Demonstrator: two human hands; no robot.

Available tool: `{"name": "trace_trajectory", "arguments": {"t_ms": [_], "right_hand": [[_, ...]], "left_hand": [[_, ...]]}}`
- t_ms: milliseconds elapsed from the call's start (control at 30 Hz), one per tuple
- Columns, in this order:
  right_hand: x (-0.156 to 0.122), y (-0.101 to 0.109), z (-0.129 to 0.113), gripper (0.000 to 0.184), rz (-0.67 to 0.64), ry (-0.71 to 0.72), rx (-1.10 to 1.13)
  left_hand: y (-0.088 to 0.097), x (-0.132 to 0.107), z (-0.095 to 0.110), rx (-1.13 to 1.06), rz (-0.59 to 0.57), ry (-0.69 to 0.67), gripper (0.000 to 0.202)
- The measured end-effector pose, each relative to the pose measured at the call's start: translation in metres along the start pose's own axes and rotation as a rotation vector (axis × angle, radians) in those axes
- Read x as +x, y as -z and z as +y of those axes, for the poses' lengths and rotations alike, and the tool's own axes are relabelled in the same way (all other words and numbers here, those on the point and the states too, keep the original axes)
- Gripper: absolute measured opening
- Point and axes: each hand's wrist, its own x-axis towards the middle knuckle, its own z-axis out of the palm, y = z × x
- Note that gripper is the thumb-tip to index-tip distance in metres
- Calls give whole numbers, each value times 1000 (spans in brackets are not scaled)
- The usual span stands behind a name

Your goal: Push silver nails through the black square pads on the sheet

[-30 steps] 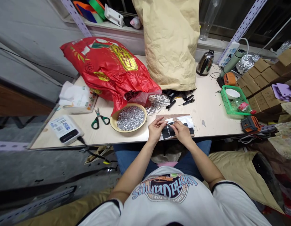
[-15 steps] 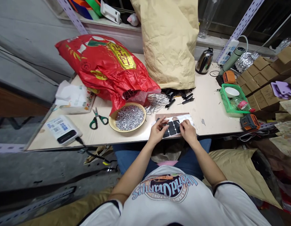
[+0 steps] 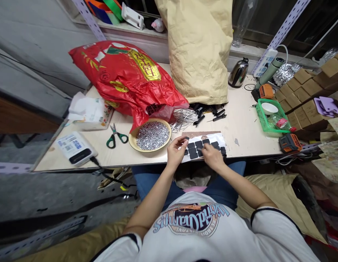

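Note:
A white sheet with rows of black rounded-square pads lies near the table's front edge, over a brown board. At the sheet's left end my left hand is closed, with a small black pad pinched at its fingertips. My right hand is over the middle of the sheet, thumb and fingers pressed together. A small greyish bit shows at its fingertips, too small to name. Beyond the sheet are thin metal rods and black plastic parts.
A bowl of small metal pieces stands left of the sheet, beside green-handled scissors. Behind are a red bag and a tall brown paper sack. At the right are a green basket, a kettle and a battery pack.
My left hand has shifted left, with a black pad now visible at its fingertips. My right hand has moved left over the sheet, uncovering pads at its right end.

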Motion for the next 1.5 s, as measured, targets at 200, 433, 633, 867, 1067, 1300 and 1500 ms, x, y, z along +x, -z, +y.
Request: {"name": "trace_trajectory", "arguments": {"t_ms": [200, 433, 633, 867, 1067, 1300, 1500], "right_hand": [[-6, -8, 1, 25, 41, 92, 20], [-4, 5, -2, 24, 8, -99, -6], [-16, 2, -6, 25, 237, -130, 239], [-31, 3, -14, 20, 90, 235, 425], [-47, -25, -45, 16, -81, 440, 215], [12, -3, 8, 26, 119, 268, 71], [114, 27, 84, 23, 41, 52, -88]], "left_hand": [[3, -1, -1, 20, 7, -9, 25], [7, -2, 1, 41, 27, -1, 22], [7, -5, 0, 66, 14, 14, 18], [8, -7, 1, 108, 13, 10, 14], [8, -9, 1, 178, -2, -53, 16], [32, 13, 11, 524, 88, -293, 20], [60, 65, 23, 1216, 194, -9, 22]]}}
